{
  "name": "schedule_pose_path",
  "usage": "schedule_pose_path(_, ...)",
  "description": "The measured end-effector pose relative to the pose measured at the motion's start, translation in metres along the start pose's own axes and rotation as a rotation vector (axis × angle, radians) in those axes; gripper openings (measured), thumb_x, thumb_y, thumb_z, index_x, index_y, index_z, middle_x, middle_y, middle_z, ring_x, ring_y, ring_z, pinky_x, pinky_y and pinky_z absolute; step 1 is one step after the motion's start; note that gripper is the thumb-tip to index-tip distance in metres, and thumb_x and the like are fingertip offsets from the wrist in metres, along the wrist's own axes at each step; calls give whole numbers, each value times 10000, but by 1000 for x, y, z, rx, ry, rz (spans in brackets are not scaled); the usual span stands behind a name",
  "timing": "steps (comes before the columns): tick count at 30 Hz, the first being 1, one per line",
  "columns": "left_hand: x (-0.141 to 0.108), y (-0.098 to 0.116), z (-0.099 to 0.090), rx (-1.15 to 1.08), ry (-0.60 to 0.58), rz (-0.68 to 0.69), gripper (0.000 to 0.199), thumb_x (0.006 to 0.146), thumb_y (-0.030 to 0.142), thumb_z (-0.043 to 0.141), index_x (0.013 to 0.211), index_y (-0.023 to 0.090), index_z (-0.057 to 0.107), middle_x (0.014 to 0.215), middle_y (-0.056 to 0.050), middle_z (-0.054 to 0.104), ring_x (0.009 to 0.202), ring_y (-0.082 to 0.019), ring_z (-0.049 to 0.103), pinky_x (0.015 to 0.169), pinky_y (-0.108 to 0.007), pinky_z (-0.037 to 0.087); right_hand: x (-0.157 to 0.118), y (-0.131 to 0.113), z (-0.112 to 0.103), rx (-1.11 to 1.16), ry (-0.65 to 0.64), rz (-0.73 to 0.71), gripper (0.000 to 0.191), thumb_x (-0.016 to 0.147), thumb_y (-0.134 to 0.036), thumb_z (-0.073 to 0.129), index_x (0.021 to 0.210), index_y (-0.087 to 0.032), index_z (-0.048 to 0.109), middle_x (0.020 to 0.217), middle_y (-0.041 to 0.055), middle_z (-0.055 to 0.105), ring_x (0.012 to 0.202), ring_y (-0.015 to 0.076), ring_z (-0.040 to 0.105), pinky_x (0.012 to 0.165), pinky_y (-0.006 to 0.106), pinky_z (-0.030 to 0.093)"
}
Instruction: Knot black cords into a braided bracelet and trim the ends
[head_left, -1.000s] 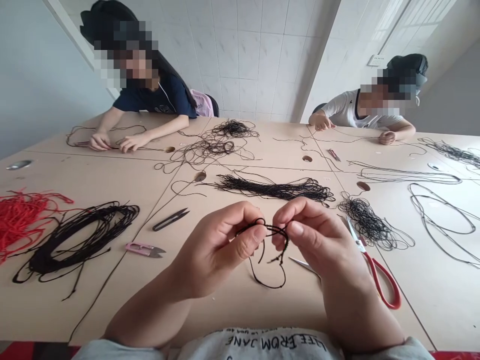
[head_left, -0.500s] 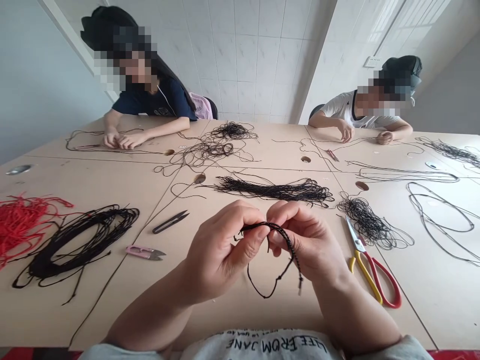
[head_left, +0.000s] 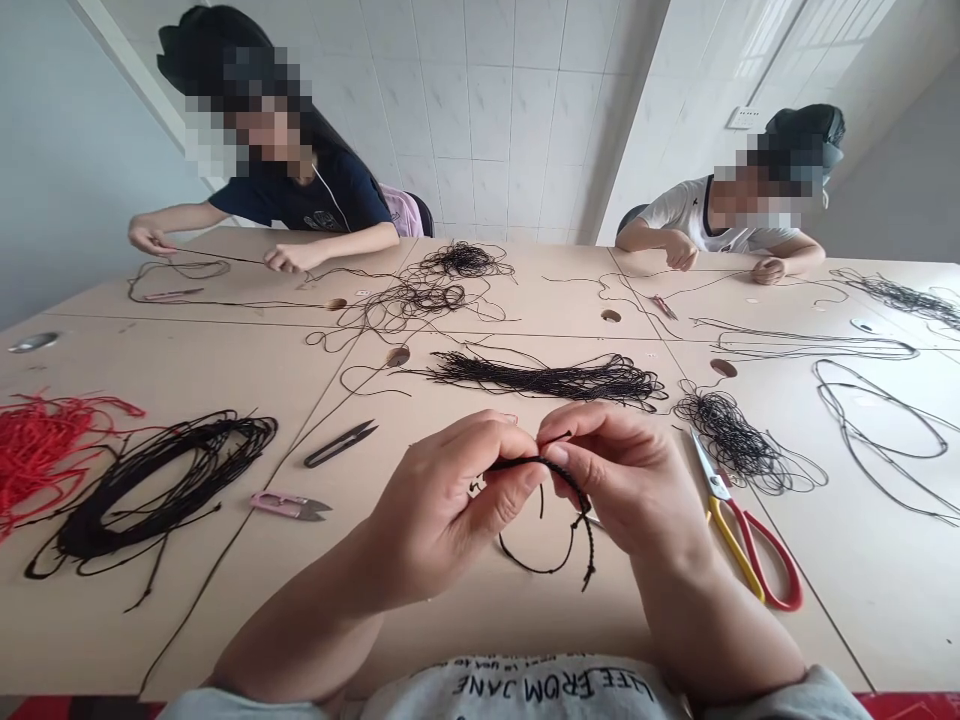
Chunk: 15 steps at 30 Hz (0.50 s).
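Observation:
Thumb and fingers of my left hand (head_left: 457,495) pinch a braided black cord (head_left: 584,505) above the table's near part. Close beside it, my right hand (head_left: 626,480) also grips the cord, and a short dark end sticks up between its thumb and forefinger. Below the hands the cord hangs in a thin loop with small knots. Just beyond them lies a long bundle of black cords (head_left: 547,378). Red and yellow handled scissors (head_left: 742,530) rest right of my right hand.
Pink snips (head_left: 289,505), black snips (head_left: 341,443), a black cord coil (head_left: 97,520) and red cords (head_left: 45,450) lie at left. Tangled black cord (head_left: 731,440) is at right. Two people sit across the table (head_left: 247,600), handling cords.
My fingers have shifted slightly on the cord, and a short end now stands up at my right fingertips. The person at the left has spread their hands apart, drawing a cord out.

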<state>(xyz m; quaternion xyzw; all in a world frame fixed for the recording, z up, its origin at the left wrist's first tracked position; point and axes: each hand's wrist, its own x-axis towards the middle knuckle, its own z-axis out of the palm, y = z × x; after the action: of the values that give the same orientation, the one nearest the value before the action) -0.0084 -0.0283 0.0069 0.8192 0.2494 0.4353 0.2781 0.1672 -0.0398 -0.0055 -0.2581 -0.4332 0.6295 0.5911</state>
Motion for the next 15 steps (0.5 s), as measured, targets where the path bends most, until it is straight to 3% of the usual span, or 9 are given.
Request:
schedule_pose_path(5,1,4,-3,18,-29,-101,115,984,138,599,893,205,610,775,69,616,691,-54,566,661,-130,453,-3,-8,0,-250,78,-110,183,680,-121,913,789,-227,811,643,-11,687,490,48,525,420,119,427)
schedule_pose_path(10,1,5,-3,2,-38,-118,149,976,123,600,855,209,596,736,88,573,642,-46,514,608,-120,422,-6,-9,-2,-397,30,-216,72,812,-135,805,801,-206,801,695,11,713,534,65,579,457,134,475)
schedule_pose_path(15,1,4,-3,10,-64,-132,135,979,125,603,881,217,615,754,86,592,663,-52,534,628,-135,432,-8,-8,-6,-451,-9,-264,128,847,-92,749,837,-207,804,728,11,725,545,68,602,454,138,476)
